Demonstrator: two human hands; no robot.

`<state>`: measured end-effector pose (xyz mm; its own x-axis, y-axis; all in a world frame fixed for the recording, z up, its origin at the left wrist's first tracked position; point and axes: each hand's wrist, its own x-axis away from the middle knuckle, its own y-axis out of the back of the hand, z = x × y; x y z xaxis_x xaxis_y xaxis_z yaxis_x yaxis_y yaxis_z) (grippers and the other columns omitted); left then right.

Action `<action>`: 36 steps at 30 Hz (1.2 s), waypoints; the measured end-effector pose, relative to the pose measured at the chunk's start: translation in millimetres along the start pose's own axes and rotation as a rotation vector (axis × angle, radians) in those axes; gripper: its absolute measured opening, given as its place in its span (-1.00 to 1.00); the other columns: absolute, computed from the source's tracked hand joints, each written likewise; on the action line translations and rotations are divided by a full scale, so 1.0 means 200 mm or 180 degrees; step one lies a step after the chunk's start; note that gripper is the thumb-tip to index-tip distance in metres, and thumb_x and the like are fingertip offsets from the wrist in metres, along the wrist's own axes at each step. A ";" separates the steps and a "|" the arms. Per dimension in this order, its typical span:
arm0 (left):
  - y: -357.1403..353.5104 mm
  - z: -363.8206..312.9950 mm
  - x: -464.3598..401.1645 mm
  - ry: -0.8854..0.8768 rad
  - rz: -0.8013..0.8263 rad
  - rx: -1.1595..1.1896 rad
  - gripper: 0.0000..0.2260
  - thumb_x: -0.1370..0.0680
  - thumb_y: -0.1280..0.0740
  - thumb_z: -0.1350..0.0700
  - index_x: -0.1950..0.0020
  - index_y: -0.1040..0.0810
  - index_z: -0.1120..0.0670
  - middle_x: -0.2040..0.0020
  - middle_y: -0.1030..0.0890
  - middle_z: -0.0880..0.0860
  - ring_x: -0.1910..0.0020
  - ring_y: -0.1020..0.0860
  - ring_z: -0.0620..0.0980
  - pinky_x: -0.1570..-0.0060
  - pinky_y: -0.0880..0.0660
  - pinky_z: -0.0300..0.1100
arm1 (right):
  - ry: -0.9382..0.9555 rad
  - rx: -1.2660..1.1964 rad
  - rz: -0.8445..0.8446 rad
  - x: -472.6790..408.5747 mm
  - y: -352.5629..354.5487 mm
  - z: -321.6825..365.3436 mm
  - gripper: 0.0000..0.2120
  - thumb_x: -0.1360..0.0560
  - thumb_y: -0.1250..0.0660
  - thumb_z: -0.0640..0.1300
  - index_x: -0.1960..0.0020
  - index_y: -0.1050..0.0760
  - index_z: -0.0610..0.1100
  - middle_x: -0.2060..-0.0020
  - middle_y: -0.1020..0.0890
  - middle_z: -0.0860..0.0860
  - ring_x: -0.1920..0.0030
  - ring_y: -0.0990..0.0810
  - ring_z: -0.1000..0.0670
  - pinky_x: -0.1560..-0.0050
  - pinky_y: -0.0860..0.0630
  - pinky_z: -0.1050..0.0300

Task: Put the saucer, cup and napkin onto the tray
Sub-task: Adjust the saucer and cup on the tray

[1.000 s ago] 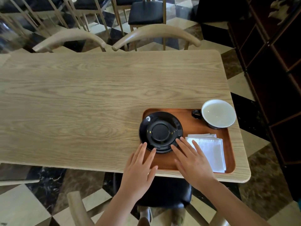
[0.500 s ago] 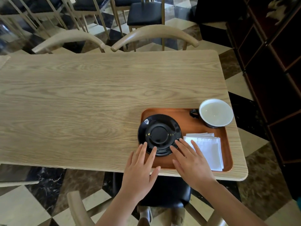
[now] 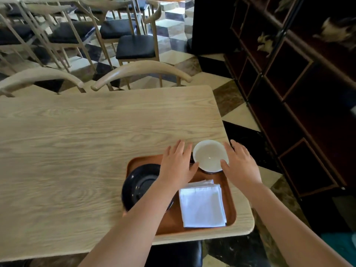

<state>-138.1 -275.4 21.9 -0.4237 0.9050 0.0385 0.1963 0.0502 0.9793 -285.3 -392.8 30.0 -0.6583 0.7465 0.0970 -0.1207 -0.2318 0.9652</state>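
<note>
Between the two hands sits the cup (image 3: 210,155) — white inside, dark outside — at the far right corner of the tray (image 3: 230,197). On its one side the left hand (image 3: 178,164) lies palm down, fingers (image 3: 180,148) spread and reaching past the tray's far edge over the table (image 3: 77,143); its thumb points at the cup's near left side, touching or nearly touching, and the blur does not settle which. On the other side the right hand (image 3: 240,163) mirrors it, fingers loosely spread along the cup's right flank, the thumb tip resting at the rim. Neither hand has closed around the cup; both are open, bracketing it.

Nearer than the left fingers, partly under the left forearm, the black saucer (image 3: 138,185) lies in the left half of the tray, its left rim reaching the tray's left edge. Nearer than the right thumb, the folded white napkin (image 3: 202,206) lies flat in the right half of the tray, just beside the saucer and a little apart from the cup.

Beyond the fingertips, past the far edge of the table, two curved wooden chair backs (image 3: 141,69) stand — more chairs with dark seats behind them. Right of the right hand, a dark shelf unit (image 3: 289,83) stands on the checkered floor (image 3: 238,116).
</note>
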 end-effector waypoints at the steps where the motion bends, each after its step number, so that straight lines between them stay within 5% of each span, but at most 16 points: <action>1: -0.01 -0.01 -0.02 0.0089 0.0057 0.0208 -0.54 -0.52 -0.22 -0.09 -0.33 -0.36 0.13 -0.29 -0.47 0.17 -0.27 -0.41 0.15 -0.24 -0.38 0.05 | -0.0112 -0.0219 0.0138 -0.01 -0.01 -0.01 -0.49 -0.53 -0.20 -0.06 -0.44 -0.16 -0.08 -0.40 -0.33 -0.12 -0.39 -0.27 -0.15 -0.23 -0.40 -0.10; 4: -0.02 -0.04 -0.05 0.0474 0.0268 0.1206 -0.72 -0.48 -0.28 0.00 -0.09 -0.52 0.15 -0.01 -0.57 0.14 0.11 -0.54 0.10 0.13 -0.54 0.00 | -0.0191 -0.0761 0.0222 -0.02 -0.02 -0.02 -0.51 -0.51 -0.21 -0.12 -0.41 -0.20 -0.04 -0.19 -0.53 -0.14 -0.12 -0.51 -0.15 0.05 -0.52 -0.03; 7: -0.01 -0.03 -0.06 0.0678 0.0361 0.1836 -0.76 -0.44 -0.34 0.07 -0.05 -0.57 0.14 0.04 -0.60 0.11 0.19 -0.52 0.03 0.33 -0.44 -0.18 | -0.0317 -0.1317 0.0217 -0.03 -0.04 -0.03 -0.52 -0.50 -0.21 -0.19 -0.39 -0.23 -0.02 -0.16 -0.54 -0.14 -0.05 -0.55 -0.15 0.02 -0.56 -0.09; 12: 0.01 0.02 -0.09 0.0941 0.0554 0.2186 -0.76 -0.48 -0.32 0.07 -0.11 -0.60 0.10 -0.01 -0.67 0.06 -0.01 -0.57 0.03 0.13 -0.41 -0.14 | -0.0587 -0.2046 0.0295 -0.06 -0.07 -0.04 -0.54 -0.51 -0.15 -0.25 -0.37 -0.29 0.05 -0.21 -0.49 -0.11 0.09 -0.59 -0.08 0.05 -0.63 -0.14; 15: 0.01 0.05 -0.08 0.0903 0.0557 0.2195 -0.80 -0.51 -0.29 0.07 -0.06 -0.62 0.08 0.06 -0.68 0.04 0.02 -0.58 0.02 0.24 -0.38 -0.22 | -0.0620 -0.2163 0.0328 -0.06 -0.08 -0.04 -0.54 -0.52 -0.13 -0.27 -0.36 -0.31 0.07 -0.10 -0.47 -0.04 0.26 -0.56 0.10 0.16 -0.67 -0.05; 20: 0.01 0.11 0.00 0.0912 0.0431 0.1970 -0.76 -0.52 -0.30 0.05 -0.15 -0.60 0.06 -0.03 -0.67 0.07 -0.04 -0.57 0.03 0.23 -0.36 -0.32 | -0.0483 -0.2177 0.0359 -0.04 -0.10 0.02 -0.53 -0.50 -0.14 -0.29 -0.34 -0.35 0.08 0.07 -0.50 0.05 0.20 -0.60 0.05 0.15 -0.66 -0.05; 26: 0.00 0.16 0.06 0.0928 0.0317 0.1880 -0.78 -0.52 -0.30 0.03 -0.11 -0.62 0.03 0.20 -0.63 0.00 0.36 -0.44 -0.23 0.43 -0.31 -0.42 | -0.0290 -0.2235 0.0385 -0.03 -0.11 0.08 -0.50 -0.47 -0.13 -0.30 -0.32 -0.36 0.09 0.00 -0.56 0.04 -0.02 -0.56 -0.04 0.01 -0.61 -0.11; 31: 0.00 0.16 0.08 0.0958 0.0285 0.1893 -0.72 -0.52 -0.30 0.04 -0.22 -0.55 0.06 -0.11 -0.63 -0.03 -0.04 -0.54 -0.07 0.04 -0.41 -0.25 | -0.0244 -0.2260 0.0361 -0.01 -0.11 0.08 -0.55 -0.50 -0.17 -0.26 -0.33 -0.33 0.07 -0.07 -0.56 -0.01 -0.02 -0.55 -0.02 0.04 -0.56 0.04; 33: -0.01 0.13 0.13 0.0984 -0.0123 0.1812 -0.62 -0.52 -0.32 0.05 -0.32 -0.44 0.10 -0.23 -0.53 0.02 -0.22 -0.45 -0.02 -0.16 -0.34 -0.26 | -0.0117 -0.2034 0.0185 0.03 -0.11 0.06 -0.56 -0.52 -0.22 -0.20 -0.37 -0.29 0.03 -0.15 -0.55 -0.03 -0.03 -0.54 0.02 0.04 -0.50 0.12; 36: -0.03 0.06 0.31 0.0446 -0.1052 0.1425 -0.62 -0.50 -0.32 0.11 -0.29 -0.42 0.13 -0.19 -0.50 0.10 -0.19 -0.43 0.01 -0.19 -0.24 -0.36 | 0.0379 -0.1387 -0.0445 0.18 -0.12 -0.01 -0.56 -0.49 -0.31 -0.18 -0.35 -0.33 -0.05 -0.18 -0.55 -0.04 -0.12 -0.54 -0.05 0.03 -0.52 0.11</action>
<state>-154.4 -214.4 16.3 -0.6333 0.7477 -0.1996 0.3759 0.5227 0.7651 -308.5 -361.4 9.7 -0.6911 0.7183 -0.0798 -0.4982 -0.3935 0.7727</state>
